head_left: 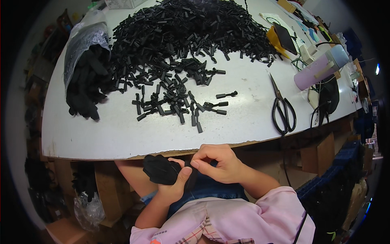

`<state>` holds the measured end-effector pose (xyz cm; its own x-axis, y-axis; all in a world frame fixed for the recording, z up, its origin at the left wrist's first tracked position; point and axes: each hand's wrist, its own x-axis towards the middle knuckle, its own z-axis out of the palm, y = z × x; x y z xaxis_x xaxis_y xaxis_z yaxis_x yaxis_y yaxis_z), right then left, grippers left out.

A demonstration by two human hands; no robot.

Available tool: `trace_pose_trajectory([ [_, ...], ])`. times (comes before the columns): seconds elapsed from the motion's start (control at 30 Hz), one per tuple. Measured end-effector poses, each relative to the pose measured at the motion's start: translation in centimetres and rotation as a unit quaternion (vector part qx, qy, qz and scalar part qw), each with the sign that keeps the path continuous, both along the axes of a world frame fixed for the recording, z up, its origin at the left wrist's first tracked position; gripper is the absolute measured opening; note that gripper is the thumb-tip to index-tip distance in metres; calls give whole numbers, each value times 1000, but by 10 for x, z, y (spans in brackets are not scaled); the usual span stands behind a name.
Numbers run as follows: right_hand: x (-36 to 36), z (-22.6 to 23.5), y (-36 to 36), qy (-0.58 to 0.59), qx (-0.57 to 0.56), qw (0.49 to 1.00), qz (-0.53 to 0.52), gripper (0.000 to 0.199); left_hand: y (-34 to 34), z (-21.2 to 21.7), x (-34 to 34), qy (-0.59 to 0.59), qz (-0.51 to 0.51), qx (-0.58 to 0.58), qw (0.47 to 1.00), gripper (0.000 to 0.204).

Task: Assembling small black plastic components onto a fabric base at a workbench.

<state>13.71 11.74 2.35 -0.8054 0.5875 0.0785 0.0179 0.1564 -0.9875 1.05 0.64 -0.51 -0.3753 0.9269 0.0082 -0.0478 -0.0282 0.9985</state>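
Below the table's front edge, my left hand [175, 188] is closed round a bundle of black fabric strips [159, 170], its thumb across the near end. Close by on the right, my right hand [221, 164] pinches thumb against forefinger at the edge of a dark strip [191, 173] that hangs between the hands. What lies inside the pinch is mostly hidden. On the table beyond, a loose group of small black zipper-pull-like pieces [178, 101] with looped ends lies scattered, and a large heap of the same pieces [187, 28] rises behind it.
At the table's left, a clear plastic bag [87, 36] spills black fabric strips [87, 85]. Black-handled scissors [282, 110] lie to the right, near a lilac tumbler [319, 69] and a phone [284, 38] on a yellow holder. Cardboard boxes [319, 154] stand below the table.
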Motion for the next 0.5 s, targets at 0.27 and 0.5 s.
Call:
trace_pose_trajectory([
  [0.27, -7, -10, -11, 52, 24, 996, -67, 5, 7, 10, 12, -76, 99, -17, 992, 13],
  [0.5, -10, -14, -10, 36, -199, 979, -31, 5, 5, 6, -2, 286, 43, 132, 948, 15],
])
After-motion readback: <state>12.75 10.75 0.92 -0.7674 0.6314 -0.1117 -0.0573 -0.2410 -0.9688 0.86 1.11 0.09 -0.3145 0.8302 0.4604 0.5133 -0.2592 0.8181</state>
